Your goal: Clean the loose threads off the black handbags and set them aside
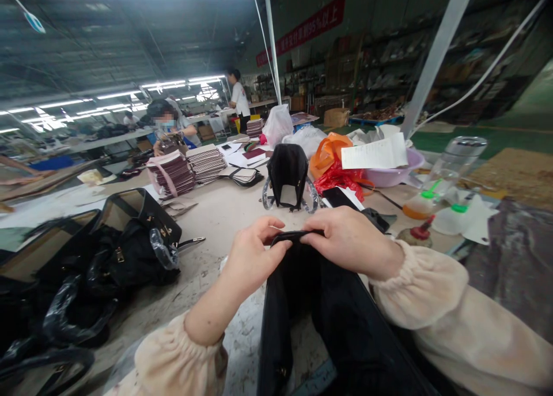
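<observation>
Bag (352, 321) was at the near edge of the worktop (211, 208) | left hand (253, 252) and right hand (349, 237) pinched its far rim | seemed light, soft-sided, apt to sag | rim looked firmer, probably best held there two-handed

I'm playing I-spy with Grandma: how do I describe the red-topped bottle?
Find the purple basin past the right hand. Nearer the camera, small bottles stand on the right. Pick the squat, brownish bottle with the red top; two neighbours have green caps.
</observation>
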Available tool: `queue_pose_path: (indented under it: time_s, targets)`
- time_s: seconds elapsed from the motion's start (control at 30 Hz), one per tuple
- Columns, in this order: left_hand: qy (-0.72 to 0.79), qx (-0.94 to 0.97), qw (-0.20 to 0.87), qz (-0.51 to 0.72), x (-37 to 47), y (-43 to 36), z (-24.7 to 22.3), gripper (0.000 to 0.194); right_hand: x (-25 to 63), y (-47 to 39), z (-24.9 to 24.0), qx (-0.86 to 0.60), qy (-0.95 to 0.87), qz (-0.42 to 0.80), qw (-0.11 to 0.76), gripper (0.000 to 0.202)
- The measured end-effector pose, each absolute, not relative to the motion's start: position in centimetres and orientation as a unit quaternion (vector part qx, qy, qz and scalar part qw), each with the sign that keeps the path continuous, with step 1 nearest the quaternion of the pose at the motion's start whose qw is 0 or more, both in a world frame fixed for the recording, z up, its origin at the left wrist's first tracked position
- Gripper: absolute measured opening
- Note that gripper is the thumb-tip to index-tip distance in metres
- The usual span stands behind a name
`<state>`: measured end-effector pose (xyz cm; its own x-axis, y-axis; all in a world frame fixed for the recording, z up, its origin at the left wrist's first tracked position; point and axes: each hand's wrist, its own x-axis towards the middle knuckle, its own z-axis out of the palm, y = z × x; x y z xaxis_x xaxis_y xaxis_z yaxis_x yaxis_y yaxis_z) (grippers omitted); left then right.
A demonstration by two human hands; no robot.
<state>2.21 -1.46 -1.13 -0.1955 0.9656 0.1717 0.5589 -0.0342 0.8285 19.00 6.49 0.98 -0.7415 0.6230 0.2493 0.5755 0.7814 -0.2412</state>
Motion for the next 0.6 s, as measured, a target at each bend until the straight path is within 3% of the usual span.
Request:
queue_pose_path:
  time_s: [0.6]
  targets:
    - [0.671, 0.633, 0.166, 0.348, 2.11, -1.48, -0.58, 0.017, 18.99, 6.67, 0.8, -0.232, -0.951, 0.078, 0.189, 0.023]
